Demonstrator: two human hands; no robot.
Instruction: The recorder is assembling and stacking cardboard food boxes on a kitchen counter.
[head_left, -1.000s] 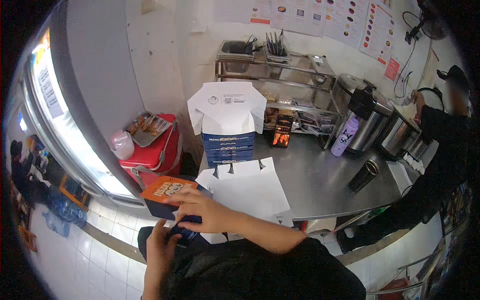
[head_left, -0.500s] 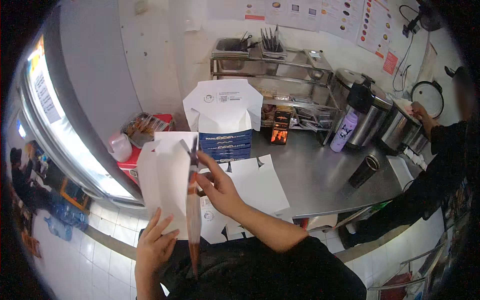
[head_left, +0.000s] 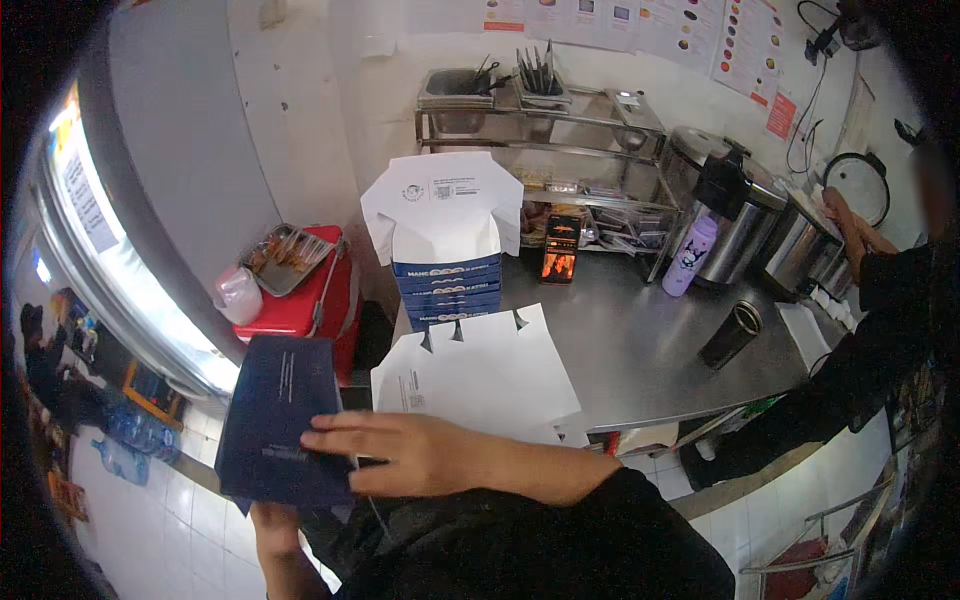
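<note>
I hold a dark blue folded carton (head_left: 280, 415) low on the left, its blue outer side facing me. My right hand (head_left: 400, 455) lies flat across its lower right corner, fingers spread and pressing on it. My left hand (head_left: 272, 525) grips the carton from below and is mostly hidden by it. Just beyond, a pile of flat white carton blanks (head_left: 480, 375) lies on the steel counter (head_left: 640, 360). Behind the pile stands a stack of made-up blue boxes with the top one's white flaps open (head_left: 445, 245).
A red container with a tray on top (head_left: 300, 295) stands left of the counter. A dark tumbler (head_left: 730, 335), a purple bottle (head_left: 690, 255) and steel pots (head_left: 740, 215) are at the right, where another person's hand (head_left: 850, 225) reaches. A steel rack (head_left: 540, 110) lines the wall.
The carton was open, showing its white inside upright between my hands; now it is folded with the blue side up, my right hand flat on it.
</note>
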